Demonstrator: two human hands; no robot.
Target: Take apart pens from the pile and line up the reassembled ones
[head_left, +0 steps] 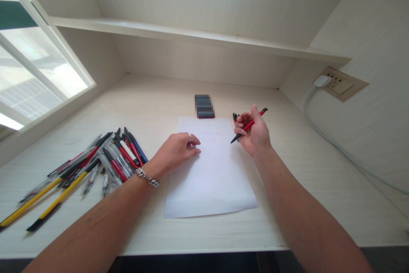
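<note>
In the head view, my right hand [255, 134] is closed round a red pen [249, 125] with black ends. Its dark tip points down and left, over the right edge of a white sheet of paper [212, 175]. Beside those fingers, partly hidden by them, lie other dark and red pens [235, 116]. Over the left side of the sheet rests my left hand [179, 149], fingers loosely bent and thumb apart from them, holding nothing. It wears a ring and a chain bracelet [147, 177]. Faint marks show near the top of the paper.
A pile of pens [119, 158], red, black, clear and yellow, spreads left of my left forearm. Behind the sheet lies a dark, pixelated rectangular object [204, 107]. A shelf [204, 36] crosses the back. At right, a white plug [322, 80] and cable [332, 139] hang from a socket.
</note>
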